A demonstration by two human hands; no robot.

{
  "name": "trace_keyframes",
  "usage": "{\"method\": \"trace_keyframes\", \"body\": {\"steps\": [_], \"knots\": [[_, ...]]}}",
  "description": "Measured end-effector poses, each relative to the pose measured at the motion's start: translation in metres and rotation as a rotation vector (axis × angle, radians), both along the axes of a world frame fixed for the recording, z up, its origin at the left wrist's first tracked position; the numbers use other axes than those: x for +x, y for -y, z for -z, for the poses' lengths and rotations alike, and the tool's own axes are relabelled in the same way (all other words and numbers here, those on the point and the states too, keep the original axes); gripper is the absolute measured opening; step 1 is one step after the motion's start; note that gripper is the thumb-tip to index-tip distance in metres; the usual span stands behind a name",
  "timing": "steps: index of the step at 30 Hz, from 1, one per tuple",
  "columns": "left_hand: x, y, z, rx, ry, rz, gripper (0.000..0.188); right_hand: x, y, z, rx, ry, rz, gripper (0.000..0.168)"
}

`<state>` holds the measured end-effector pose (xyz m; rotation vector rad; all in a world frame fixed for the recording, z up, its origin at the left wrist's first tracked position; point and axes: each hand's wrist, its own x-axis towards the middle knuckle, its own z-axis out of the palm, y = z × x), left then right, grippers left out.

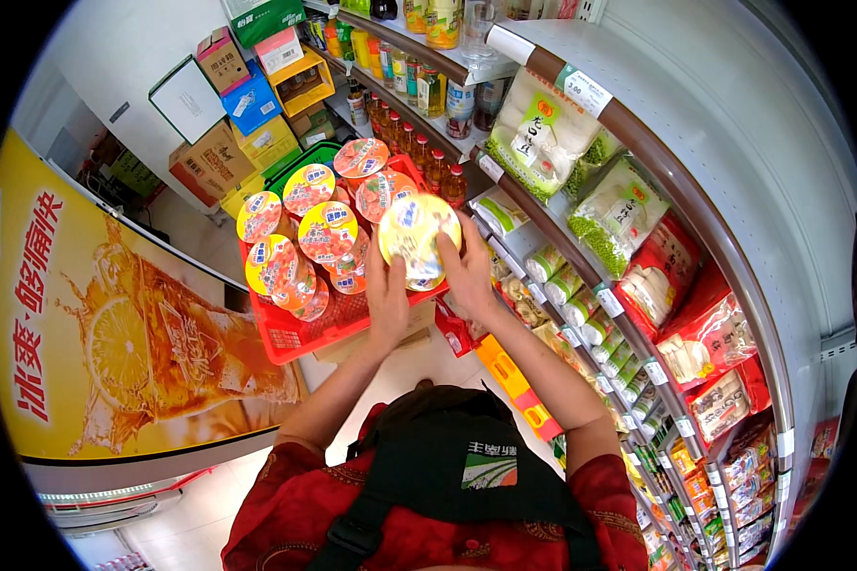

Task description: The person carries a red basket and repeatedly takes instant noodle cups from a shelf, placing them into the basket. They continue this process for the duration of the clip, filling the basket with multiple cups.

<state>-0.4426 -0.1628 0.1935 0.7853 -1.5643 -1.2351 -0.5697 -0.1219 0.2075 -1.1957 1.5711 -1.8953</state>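
Note:
Between both hands I hold a lidded instant noodle cup (414, 223) with a pale yellow lid that is washed out by glare. My left hand (388, 296) grips its near left side, and my right hand (469, 268) grips the right side, thumb on the lid. The cup is above the right part of a red plastic basket (286, 341). Inside the basket are several more noodle cups (328, 232) with red and yellow lids, some tilted or stacked. Part of another cup shows beneath the held one.
Shelves on the right carry bagged vermicelli (543, 135), red packets (660, 268) and bottles. Red-capped bottles (421, 153) stand just behind the basket. Stacked cartons (214, 160) are at the back left. A yellow printed cabinet panel (136, 342) borders the left; an orange-yellow object (518, 385) lies low right.

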Motion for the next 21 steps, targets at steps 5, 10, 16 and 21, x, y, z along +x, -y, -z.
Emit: {"method": "trace_keyframes", "body": {"steps": [5,10,16,21], "knots": [[-0.009,0.073,-0.044,0.117,-0.244,0.082,0.051,-0.012,0.052,-0.035,-0.098,0.271,-0.344,0.051],[-0.011,0.126,-0.032,0.288,-0.156,-0.029,0.057,-0.025,0.094,-0.028,0.140,0.152,-0.460,0.064],[-0.009,0.141,0.000,0.222,-0.074,-0.004,0.066,-0.018,0.087,-0.008,-0.021,-0.097,-0.334,0.062],[-0.041,0.062,-0.047,-0.283,-0.052,-0.287,0.060,-0.028,0.039,0.012,-0.103,-0.386,-0.117,0.055]]}}
